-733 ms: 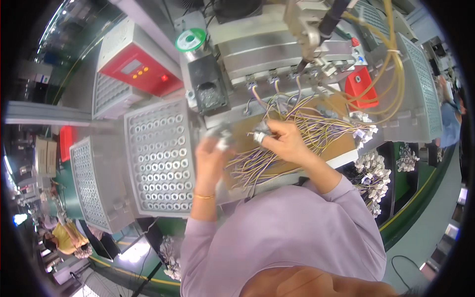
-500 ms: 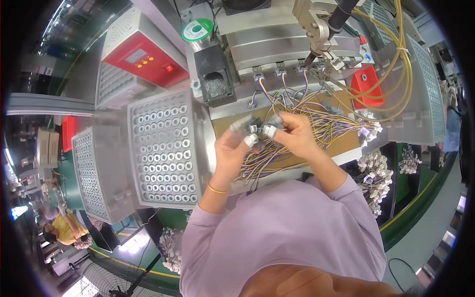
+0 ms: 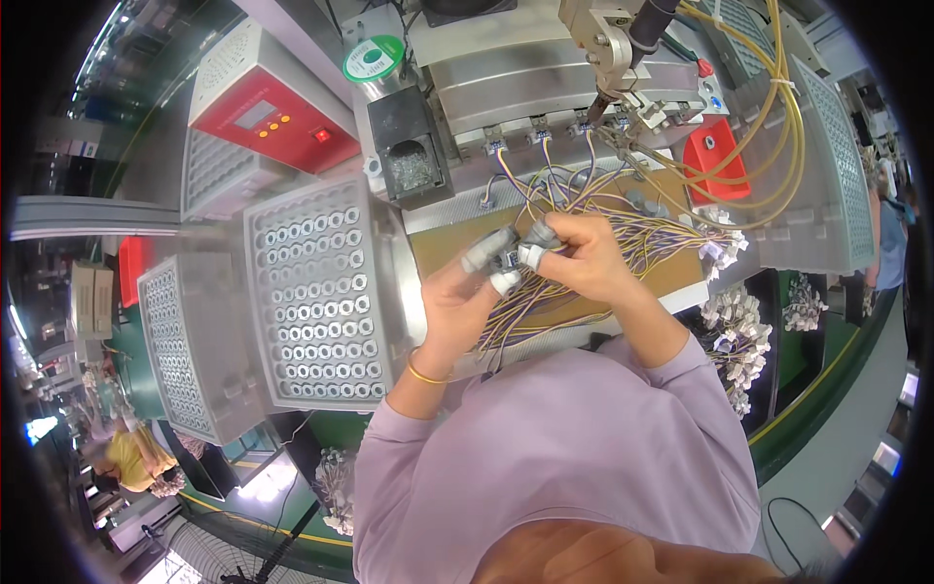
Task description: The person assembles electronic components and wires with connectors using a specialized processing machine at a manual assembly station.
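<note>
My left hand (image 3: 457,304), with grey and white finger covers, pinches a small part with a little circuit board (image 3: 510,259). From the other side, my right hand (image 3: 592,261) has its covered thumb and forefinger pressed together at the same part. The fingertips hide most of it, and I cannot make out whether a wire is attached. Beneath both hands spreads a bundle of yellow, purple and white wires (image 3: 632,238) on a brown board (image 3: 428,251). Beyond, several small boards with wires sit clamped along a metal fixture (image 3: 467,102).
At left stands a tray (image 3: 326,389) of metal rings in rows. A red-fronted control box (image 3: 282,122), a solder spool (image 3: 374,60) and a black box (image 3: 404,112) stand behind. A soldering head (image 3: 623,58) overhangs the fixture, near a red bin (image 3: 720,185) and yellow tubes (image 3: 800,146).
My left fingers have drawn in around the small part, meeting the right fingertips more closely. The whole view has shifted slightly.
</note>
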Demonstrator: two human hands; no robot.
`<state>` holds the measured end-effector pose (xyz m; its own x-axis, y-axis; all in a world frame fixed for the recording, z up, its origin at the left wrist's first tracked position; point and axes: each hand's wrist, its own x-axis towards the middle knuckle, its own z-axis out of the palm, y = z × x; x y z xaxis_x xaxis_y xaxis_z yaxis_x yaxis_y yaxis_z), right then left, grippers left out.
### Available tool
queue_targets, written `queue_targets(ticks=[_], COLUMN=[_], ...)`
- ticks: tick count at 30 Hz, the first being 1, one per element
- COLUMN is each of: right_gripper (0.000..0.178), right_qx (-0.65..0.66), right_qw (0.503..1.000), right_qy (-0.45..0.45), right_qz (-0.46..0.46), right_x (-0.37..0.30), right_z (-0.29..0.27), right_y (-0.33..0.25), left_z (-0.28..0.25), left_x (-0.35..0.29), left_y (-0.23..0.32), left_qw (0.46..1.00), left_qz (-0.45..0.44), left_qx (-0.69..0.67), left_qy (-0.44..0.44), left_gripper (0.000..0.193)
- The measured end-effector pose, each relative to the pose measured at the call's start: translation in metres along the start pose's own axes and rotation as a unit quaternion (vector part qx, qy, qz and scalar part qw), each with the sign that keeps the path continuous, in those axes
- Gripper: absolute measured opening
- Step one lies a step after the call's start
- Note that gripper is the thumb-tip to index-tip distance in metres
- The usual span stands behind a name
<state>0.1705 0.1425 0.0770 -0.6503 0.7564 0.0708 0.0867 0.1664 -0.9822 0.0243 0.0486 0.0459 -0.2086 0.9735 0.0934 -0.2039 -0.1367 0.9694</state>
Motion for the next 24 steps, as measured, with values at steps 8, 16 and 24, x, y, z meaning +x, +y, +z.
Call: queue_targets(ticks=[8,16,24], right_gripper=[0.007,0.005,0.007], right_qx=[0.163,0.030,-0.109], right_qw=[0.984,0.999,0.992], right_qy=[-0.022,-0.021,-0.020], right_qz=[0.074,0.023,-0.055], right_x=[-0.003,-0.006,-0.007], right_z=[0.000,0.009,-0.008], right_y=[0.005,0.009,0.008], left_z=[0.004,0.003,0.005], left_x=[-0.003,0.003,0.011], left_y=[0.003,0.001,-0.003], left_qw=[0.990,0.998,0.987], left_qz=[-0.034,-0.021,-0.136], left_qx=[-0.135,-0.053,-0.080], left_qy=[-0.011,0.015,0.029], left_gripper=[0.037,0.028,0.022])
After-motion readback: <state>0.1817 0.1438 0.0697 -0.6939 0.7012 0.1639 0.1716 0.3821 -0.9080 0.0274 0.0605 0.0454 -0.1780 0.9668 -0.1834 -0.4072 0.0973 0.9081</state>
